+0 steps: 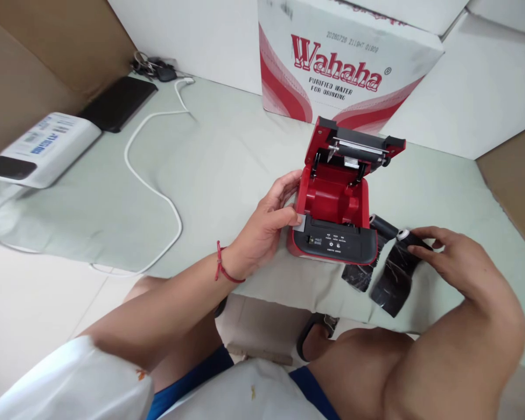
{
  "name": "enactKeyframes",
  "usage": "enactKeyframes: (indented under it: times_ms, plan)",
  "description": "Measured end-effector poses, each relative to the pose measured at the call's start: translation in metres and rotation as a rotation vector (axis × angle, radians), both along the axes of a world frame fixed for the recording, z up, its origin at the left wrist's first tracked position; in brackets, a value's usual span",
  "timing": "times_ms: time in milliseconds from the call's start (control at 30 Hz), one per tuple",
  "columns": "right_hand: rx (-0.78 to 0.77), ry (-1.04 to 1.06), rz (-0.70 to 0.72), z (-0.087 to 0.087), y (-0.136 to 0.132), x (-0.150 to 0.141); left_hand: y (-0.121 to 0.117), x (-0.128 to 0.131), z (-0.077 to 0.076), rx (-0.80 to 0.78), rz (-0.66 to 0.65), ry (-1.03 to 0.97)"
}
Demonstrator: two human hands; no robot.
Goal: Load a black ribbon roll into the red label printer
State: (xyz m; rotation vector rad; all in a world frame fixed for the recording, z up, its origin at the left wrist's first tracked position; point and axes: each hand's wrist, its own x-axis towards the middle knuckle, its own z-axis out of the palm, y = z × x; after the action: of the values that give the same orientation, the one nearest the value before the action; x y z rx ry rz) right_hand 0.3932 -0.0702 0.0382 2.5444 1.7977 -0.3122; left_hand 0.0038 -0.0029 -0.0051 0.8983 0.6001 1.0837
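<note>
Clearly, "Wahaha" box (343, 73) behind printer (333, 201).

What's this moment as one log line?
left hand: holds printer | lid: raised | right hand: grips right roll | left roll: beside printer | box: behind printer

One head-worn camera looks forward and down from the seated wearer's side of the cloth-covered table (227, 146) — close range, wide field. Nearest the lens: the white shirt (219, 402), bottom centre. Mid-range, right of centre: the thermal printer (332, 204). Farther: the Wahaha carton (341, 64) — cropped by the upper edge.
</note>
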Motion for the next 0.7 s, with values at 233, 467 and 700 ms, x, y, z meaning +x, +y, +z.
enactKeyframes:
  times_ms: [233, 467, 700]
  plan:
    - [0.058, 0.154, 0.186, -0.009, -0.001, 0.0, 0.001, -0.001, -0.003, 0.014, 0.008, 0.019]
    - [0.265, 0.074, 0.396, 0.036, -0.043, -0.009, 0.002, -0.001, -0.006, 0.055, -0.001, 0.023]
    - [0.296, 0.197, 0.679, 0.045, -0.022, -0.09, -0.001, -0.002, -0.003, 0.041, 0.008, 0.019]
